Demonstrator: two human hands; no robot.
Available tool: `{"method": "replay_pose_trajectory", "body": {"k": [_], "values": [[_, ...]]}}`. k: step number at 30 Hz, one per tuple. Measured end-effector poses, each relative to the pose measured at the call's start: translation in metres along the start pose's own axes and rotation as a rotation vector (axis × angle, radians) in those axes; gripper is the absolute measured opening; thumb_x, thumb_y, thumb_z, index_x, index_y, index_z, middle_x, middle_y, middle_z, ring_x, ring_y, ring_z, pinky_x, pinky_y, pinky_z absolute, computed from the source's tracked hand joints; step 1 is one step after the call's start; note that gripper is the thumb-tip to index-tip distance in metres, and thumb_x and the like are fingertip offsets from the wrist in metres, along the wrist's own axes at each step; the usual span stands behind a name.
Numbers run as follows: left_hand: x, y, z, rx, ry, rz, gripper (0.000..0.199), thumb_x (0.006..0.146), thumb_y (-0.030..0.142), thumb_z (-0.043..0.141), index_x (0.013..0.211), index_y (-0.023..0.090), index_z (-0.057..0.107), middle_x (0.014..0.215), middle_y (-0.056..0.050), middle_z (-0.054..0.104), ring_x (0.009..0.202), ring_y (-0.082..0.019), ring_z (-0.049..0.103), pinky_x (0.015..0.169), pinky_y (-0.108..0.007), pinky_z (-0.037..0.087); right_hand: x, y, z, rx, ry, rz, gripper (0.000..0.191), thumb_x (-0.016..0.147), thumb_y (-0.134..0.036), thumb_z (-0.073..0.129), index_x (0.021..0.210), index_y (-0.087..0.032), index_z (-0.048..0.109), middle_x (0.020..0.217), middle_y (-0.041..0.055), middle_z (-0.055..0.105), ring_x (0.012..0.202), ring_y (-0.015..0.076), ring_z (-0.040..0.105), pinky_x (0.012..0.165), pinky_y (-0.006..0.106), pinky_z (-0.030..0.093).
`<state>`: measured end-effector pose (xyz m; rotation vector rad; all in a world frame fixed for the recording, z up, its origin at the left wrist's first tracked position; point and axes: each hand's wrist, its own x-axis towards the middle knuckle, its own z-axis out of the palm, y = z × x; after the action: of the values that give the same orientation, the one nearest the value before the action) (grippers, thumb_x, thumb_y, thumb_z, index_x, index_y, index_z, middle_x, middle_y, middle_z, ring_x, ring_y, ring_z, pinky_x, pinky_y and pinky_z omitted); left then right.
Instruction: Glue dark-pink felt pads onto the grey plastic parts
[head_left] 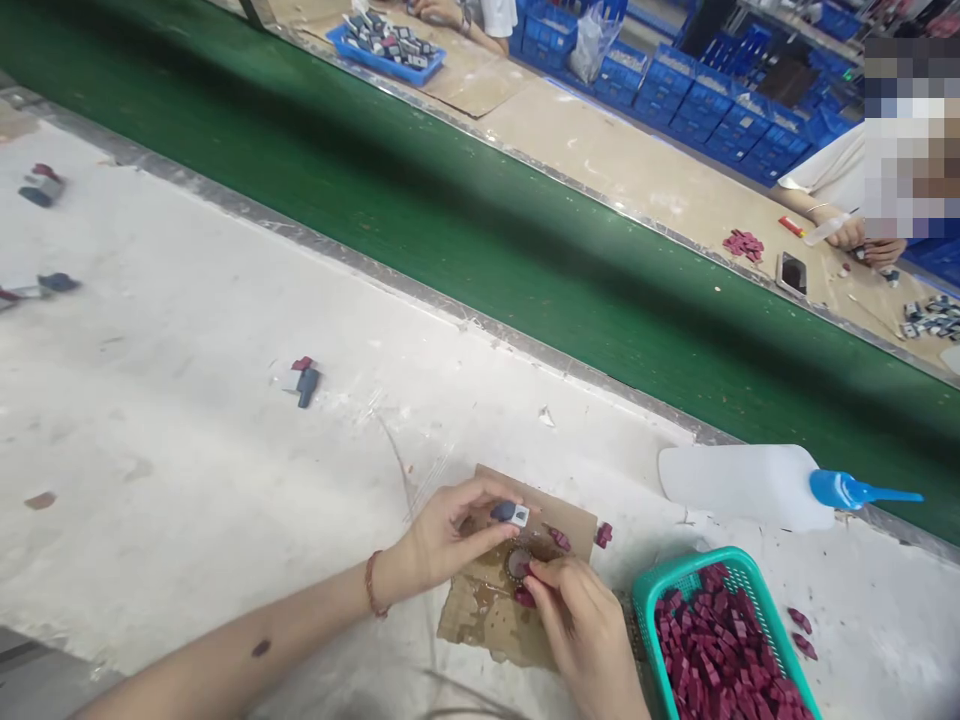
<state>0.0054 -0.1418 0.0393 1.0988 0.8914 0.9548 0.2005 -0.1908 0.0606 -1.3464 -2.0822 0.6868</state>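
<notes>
While the left hand [439, 535] holds a blue-white block [510, 514] over cardboard [570, 516], the right hand [589, 620] pinches a red piece [527, 569] at the dish [516, 563]. I count three seemingly joined sets [307, 386] toward 10 o'clock; basket [647, 612] at 4 holds plenty loose.

A white, stained desk [187, 400] is bordered by a grey edging [570, 360] and a long green belt [420, 200], which is streaked with darker bands. Beyond it, a tan desk [600, 150] is backed by rows of stacked blue crates [667, 85].
</notes>
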Motion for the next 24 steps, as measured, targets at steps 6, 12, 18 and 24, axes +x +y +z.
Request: {"method": "replay_pose_trajectory", "body": {"k": [6, 12, 18, 24], "values": [[0.0, 0.003, 0.002, 0.122, -0.021, 0.002, 0.015, 0.086, 0.021, 0.062, 0.1, 0.018, 0.066, 0.104, -0.008, 0.077, 0.098, -0.02, 0.072, 0.081, -0.028, 0.06, -0.001, 0.002, 0.001, -0.12, -0.061, -0.042, 0.019, 0.103, -0.023, 0.043, 0.096, -0.022, 0.061, 0.075, 0.0019, 0.068, 0.065, 0.0174, 0.067, 0.06, 0.027, 0.054], [0.0, 0.0, 0.002, 0.18, -0.004, -0.029, 0.014, 0.082, 0.022, 0.065, 0.095, 0.018, 0.068, 0.098, -0.006, 0.077, 0.091, -0.019, 0.072, 0.079, -0.027, 0.059, -0.005, 0.004, 0.003, -0.215, -0.117, -0.07, 0.021, 0.103, -0.019, 0.042, 0.095, -0.02, 0.062, 0.073, 0.0024, 0.065, 0.065, 0.0176, 0.064, 0.06, 0.028, 0.053], [0.0, -0.003, 0.003, 0.138, 0.025, -0.081, 0.018, 0.077, 0.028, 0.071, 0.089, 0.018, 0.062, 0.094, -0.007, 0.076, 0.086, -0.019, 0.072, 0.077, -0.028, 0.058, 0.0, 0.0, 0.001, -0.168, -0.087, -0.041, 0.024, 0.103, -0.022, 0.042, 0.091, -0.02, 0.063, 0.072, 0.0027, 0.067, 0.065, 0.0172, 0.066, 0.061, 0.026, 0.054], [-0.002, -0.002, 0.002, 0.205, -0.022, -0.077, 0.017, 0.084, 0.03, 0.063, 0.097, 0.018, 0.061, 0.095, -0.006, 0.074, 0.086, -0.019, 0.07, 0.076, -0.028, 0.057, -0.001, -0.002, -0.011, 0.176, 0.028, 0.209, 0.014, 0.095, -0.029, 0.059, 0.089, -0.022, 0.07, 0.08, 0.0043, 0.075, 0.071, 0.0189, 0.072, 0.066, 0.027, 0.059]]}}
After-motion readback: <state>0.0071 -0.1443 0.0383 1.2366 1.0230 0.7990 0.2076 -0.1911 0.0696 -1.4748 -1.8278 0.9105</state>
